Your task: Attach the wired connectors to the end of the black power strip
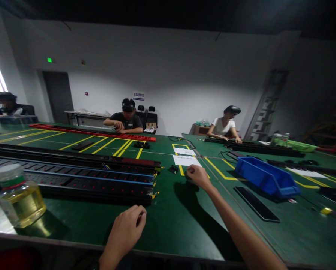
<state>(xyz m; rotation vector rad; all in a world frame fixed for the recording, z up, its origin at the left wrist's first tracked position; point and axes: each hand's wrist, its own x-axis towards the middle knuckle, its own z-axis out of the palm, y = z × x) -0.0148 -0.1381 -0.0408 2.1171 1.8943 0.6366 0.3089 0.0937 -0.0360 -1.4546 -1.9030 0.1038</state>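
Note:
My left hand (127,229) is above the near part of the green table, its fingers curled and closed, and no object shows in it. Farther forward, my right hand (198,176) is closed with its fingertips pinched together. Just under it is a dark part (194,186), partly hidden by the hand, so I cannot tell whether the fingers hold it. To the left of that hand lies a small black part (173,169). Long black rails (95,183) with red dots and blue strips stretch across the left, their wired ends near my left hand.
White paper sheets (187,160) lie beyond my right hand. On the right are a blue bin (266,176) and a black flat panel (256,204). A bottle of yellow liquid (21,198) stands at left. Co-workers (127,120) sit across the table (162,232).

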